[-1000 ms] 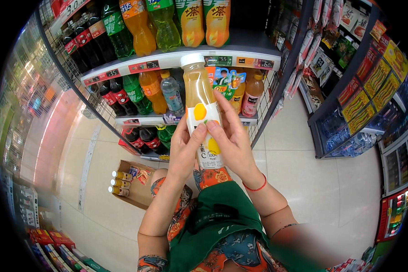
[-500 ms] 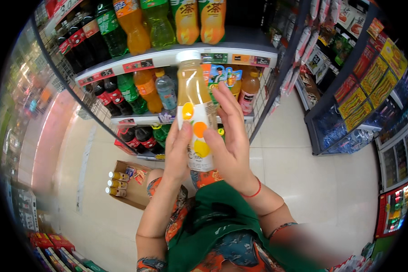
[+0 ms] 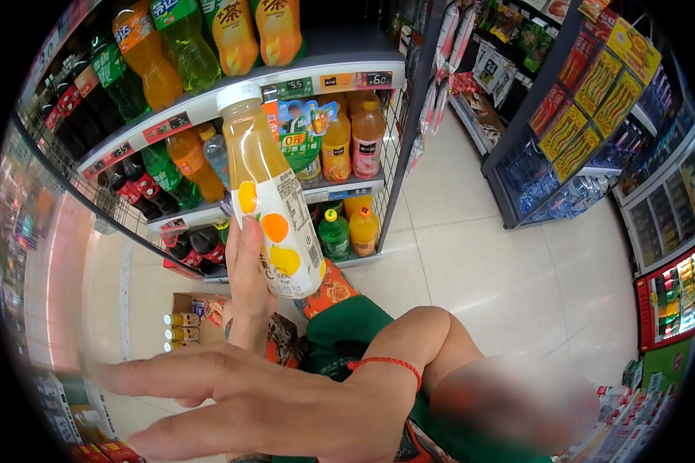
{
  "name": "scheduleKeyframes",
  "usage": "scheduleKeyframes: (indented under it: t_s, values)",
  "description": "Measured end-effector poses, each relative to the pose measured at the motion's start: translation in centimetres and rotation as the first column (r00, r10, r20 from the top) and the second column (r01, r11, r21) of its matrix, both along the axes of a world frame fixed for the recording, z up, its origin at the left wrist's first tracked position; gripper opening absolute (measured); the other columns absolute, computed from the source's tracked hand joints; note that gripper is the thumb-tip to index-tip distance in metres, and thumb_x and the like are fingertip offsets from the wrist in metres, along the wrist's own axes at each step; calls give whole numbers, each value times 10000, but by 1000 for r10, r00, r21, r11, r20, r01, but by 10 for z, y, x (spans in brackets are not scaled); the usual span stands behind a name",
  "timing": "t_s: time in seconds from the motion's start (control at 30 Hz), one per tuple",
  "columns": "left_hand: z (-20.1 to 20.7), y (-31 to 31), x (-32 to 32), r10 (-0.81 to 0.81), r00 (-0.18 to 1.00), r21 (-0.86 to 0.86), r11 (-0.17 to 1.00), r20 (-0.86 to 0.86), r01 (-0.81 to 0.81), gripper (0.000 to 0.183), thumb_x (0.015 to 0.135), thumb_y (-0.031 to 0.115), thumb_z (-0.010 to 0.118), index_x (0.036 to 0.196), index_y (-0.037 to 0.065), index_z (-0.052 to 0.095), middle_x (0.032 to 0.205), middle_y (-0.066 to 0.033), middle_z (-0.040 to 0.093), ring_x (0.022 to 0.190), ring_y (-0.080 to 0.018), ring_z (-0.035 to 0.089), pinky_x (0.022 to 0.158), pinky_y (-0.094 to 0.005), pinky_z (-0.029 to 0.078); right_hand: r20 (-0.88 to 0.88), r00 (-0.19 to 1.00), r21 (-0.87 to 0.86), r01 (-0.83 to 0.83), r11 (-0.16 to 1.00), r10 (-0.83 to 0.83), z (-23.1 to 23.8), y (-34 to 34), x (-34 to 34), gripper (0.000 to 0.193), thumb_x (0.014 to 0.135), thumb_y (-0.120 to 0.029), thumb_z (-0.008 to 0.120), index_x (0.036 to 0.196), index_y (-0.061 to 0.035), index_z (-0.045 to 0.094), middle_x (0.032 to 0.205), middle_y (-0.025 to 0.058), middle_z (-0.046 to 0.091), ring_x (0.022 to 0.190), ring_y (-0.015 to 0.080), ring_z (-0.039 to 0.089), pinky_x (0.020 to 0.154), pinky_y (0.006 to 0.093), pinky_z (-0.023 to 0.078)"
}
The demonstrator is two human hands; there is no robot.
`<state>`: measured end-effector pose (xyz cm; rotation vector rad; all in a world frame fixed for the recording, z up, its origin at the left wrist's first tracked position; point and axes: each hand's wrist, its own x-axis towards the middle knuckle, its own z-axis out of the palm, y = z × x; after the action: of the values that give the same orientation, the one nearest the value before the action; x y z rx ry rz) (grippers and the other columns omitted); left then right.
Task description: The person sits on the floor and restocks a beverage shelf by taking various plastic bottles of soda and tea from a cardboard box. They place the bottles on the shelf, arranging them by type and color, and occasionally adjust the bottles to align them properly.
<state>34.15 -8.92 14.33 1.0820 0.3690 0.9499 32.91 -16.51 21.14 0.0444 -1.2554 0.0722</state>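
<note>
My left hand (image 3: 250, 289) grips a juice bottle (image 3: 274, 231), thumb lying across its label. The bottle has a white cap, yellowish juice and a white label with fruit pictures, and it leans slightly left at the top. Much closer to the camera, my right hand (image 3: 286, 401) stretches toward the left with its fingers spread, holding nothing. A red cord bracelet circles that wrist. Behind the bottle, a drinks shelf (image 3: 340, 71) carries several soda, tea and juice bottles, partly hidden by the held one.
On the floor at lower left, a cardboard box (image 3: 218, 298) holds several white-capped bottles (image 3: 181, 333) and snack packets. A dark rack with yellow and red packets (image 3: 583, 116) stands at right. Glass-fronted coolers (image 3: 676, 297) line the far right.
My right hand has left the bottle's side and swung lower left, close to the camera. The bottle stays in my left hand, now further left in view. The camera view has shifted rightward.
</note>
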Motion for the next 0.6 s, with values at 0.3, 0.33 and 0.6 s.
scheduleKeyframes:
  t_s: [0.3, 0.33, 0.6]
  values:
    - [-2, -5, -1, -20, 1000, 44, 999, 18, 20, 484, 1034, 372, 381, 1376, 30, 404, 1266, -108, 572, 1096, -215, 605, 924, -369, 497, 137, 987, -218, -57, 974, 88, 10, -32, 21, 770, 838, -546, 665, 1349, -6, 465, 1427, 241, 375, 1288, 353, 396, 1020, 440, 332]
    - [-4, -5, 5, -37, 999, 35, 999, 22, 36, 486, 1034, 373, 381, 1376, 29, 404, 1265, -109, 573, 1095, -214, 605, 923, -369, 497, 154, 985, -237, -35, 971, 73, 6, -33, 26, 769, 834, -535, 670, 1353, -8, 461, 1433, 240, 368, 1296, 354, 386, 1027, 446, 317]
    - [3, -11, 7, -130, 989, -11, 991, 77, 131, 517, 1021, 343, 447, 1412, 17, 359, 1306, -106, 538, 1152, -183, 548, 981, -335, 432, 244, 963, -360, -20, 933, 114, 6, -42, 42, 776, 800, -448, 708, 1386, -23, 429, 1484, 229, 310, 1359, 364, 305, 1083, 495, 195]
